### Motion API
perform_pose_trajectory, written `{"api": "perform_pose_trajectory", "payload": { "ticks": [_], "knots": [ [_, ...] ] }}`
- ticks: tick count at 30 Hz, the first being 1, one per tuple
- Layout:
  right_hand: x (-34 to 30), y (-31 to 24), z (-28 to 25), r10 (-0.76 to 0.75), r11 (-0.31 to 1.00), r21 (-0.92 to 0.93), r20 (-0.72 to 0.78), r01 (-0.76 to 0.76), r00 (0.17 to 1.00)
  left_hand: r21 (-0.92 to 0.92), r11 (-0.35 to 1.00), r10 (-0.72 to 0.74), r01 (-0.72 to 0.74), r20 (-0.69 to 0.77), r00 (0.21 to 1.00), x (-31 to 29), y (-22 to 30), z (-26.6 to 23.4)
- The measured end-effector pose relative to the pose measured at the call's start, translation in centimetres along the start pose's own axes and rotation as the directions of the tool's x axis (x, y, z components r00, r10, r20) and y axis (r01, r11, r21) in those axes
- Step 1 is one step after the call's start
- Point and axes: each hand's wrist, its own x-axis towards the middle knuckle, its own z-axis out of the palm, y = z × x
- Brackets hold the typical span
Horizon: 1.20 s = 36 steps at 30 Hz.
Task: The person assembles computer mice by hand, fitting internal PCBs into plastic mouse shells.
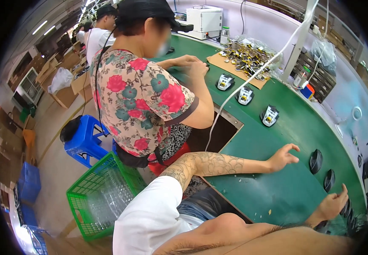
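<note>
Two bare hands rest on the green belt (273, 195) in the head view. The left hand (282, 157) lies open, fingers spread, empty. The right hand (332, 205) is loosely open too, touching the near dark oval parts (328, 179). Farther along the belt stand three small white-and-black devices (270, 115), in front of a co-worker's hands (194, 63).

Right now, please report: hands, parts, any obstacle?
Left hand open, empty, on green belt. Right hand beside dark round parts. Co-worker left, apart.
</note>
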Motion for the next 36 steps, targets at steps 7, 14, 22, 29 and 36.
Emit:
{"api": "perform_pose_trajectory", "payload": {
  "ticks": [7, 14, 22, 29, 36],
  "knots": [
    [-6.4, -7.5, 2.2, -0.530, 0.712, 0.489, -0.095, 0.503, 0.843, 0.399, 0.604, 0.575, -0.690, 0.380, 0.724, -1.3, 1.8, 1.0],
    [-6.3, -7.1, 3.7, -0.601, 0.580, 0.634, -0.090, 0.511, 0.794, 0.357, 0.714, 0.521, -0.602, 0.304, 0.798, -0.3, 1.0, 1.3],
    [-4.3, -7.7, 3.1, -0.311, 0.590, 0.771, -0.058, 0.240, 0.949, 0.171, 0.874, 0.463, -0.456, -0.003, 0.886, 0.5, 2.2, 1.0],
    [-6.3, -7.7, 5.8, -0.292, 0.586, 0.809, 0.158, 0.046, 0.943, 0.129, 0.938, 0.331, -0.321, -0.065, 0.941, -0.2, 1.5, 0.6],
    [-7.8, -6.5, 6.5, -0.129, 0.460, 0.869, 0.270, -0.184, 0.954, 0.091, 0.922, 0.380, -0.377, -0.019, 0.925, -0.7, 0.9, 2.3]
  ]
}}
